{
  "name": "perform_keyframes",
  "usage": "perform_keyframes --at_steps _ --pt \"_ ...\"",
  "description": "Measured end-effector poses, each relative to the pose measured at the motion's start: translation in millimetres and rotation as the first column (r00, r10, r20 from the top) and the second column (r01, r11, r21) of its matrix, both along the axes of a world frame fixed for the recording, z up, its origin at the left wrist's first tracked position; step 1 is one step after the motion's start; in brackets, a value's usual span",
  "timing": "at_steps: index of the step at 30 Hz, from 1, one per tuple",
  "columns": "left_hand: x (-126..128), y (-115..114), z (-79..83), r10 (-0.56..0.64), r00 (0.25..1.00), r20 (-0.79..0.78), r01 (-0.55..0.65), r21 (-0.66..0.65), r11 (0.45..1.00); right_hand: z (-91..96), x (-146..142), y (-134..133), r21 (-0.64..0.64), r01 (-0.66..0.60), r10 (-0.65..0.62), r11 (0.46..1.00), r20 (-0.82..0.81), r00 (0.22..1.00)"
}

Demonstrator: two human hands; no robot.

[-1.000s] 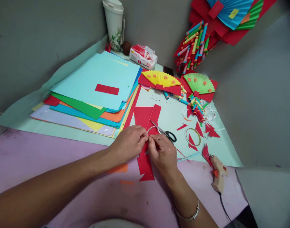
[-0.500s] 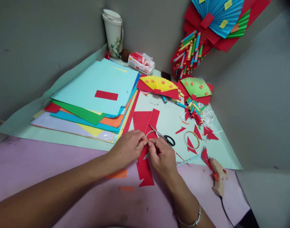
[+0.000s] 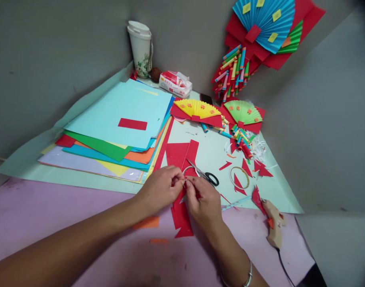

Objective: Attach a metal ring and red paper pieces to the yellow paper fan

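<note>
My left hand [image 3: 165,184] and my right hand [image 3: 203,198] meet fingertip to fingertip above red paper pieces [image 3: 182,217]. Both are closed in a pinch. Between them shows a tiny reddish-white bit, too small to name. Just beyond my fingers lie scissors [image 3: 211,178] with black handles, partly open, and a pale tape ring half hidden by my hands. A flat red strip [image 3: 192,153] rests on red paper behind them. Orange paper scraps [image 3: 147,223] lie near my left forearm.
Left is a stack of coloured paper [image 3: 122,103]. Paper fans [image 3: 197,109] and rolled paper tubes stand at the back. To the right are a tape roll [image 3: 247,181], red scraps and a glue gun [image 3: 272,221] with its cord. A lidded cup [image 3: 140,50] and tissue pack [image 3: 175,83] stand behind.
The view has shifted slightly, so the fans and cup appear a little lower. My hands stay together in nearly the same pinch, with a reddish bit now showing between the fingertips.
</note>
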State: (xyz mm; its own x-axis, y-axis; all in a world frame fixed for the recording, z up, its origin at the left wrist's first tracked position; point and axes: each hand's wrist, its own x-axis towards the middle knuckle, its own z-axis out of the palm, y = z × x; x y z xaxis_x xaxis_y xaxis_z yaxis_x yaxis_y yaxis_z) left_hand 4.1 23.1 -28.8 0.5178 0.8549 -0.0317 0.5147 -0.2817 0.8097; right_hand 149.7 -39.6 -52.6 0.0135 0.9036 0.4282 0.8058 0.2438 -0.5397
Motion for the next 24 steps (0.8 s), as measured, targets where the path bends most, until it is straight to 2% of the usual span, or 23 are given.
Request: perform_keyframes --at_steps 4,8,17,24 --pt "0.9 -1.2 -1.3 0.026 1.0 0.016 -0.026 -0.002 1.0 -2.6 -1.5 -1.8 0.067 0.001 -0.008 0.998 0.107 0.994" --pt "1.4 -1.6 -4.1 0.033 0.999 0.013 -0.033 -0.001 0.999 -3.4 -2.8 -2.9 0.085 0.005 -0.017 0.996 0.147 0.989" --pt "-0.3 -1.8 -0.6 -0.028 0.999 0.024 0.028 -0.011 1.0 1.9 0.1 -3.1 -0.007 0.032 -0.031 0.999 0.07 0.997" --pt "0.6 -1.2 0.1 -0.033 0.999 -0.014 0.033 0.029 0.999 2.7 1.3 -3.4 -0.053 0.015 -0.013 0.998 0.056 0.998"
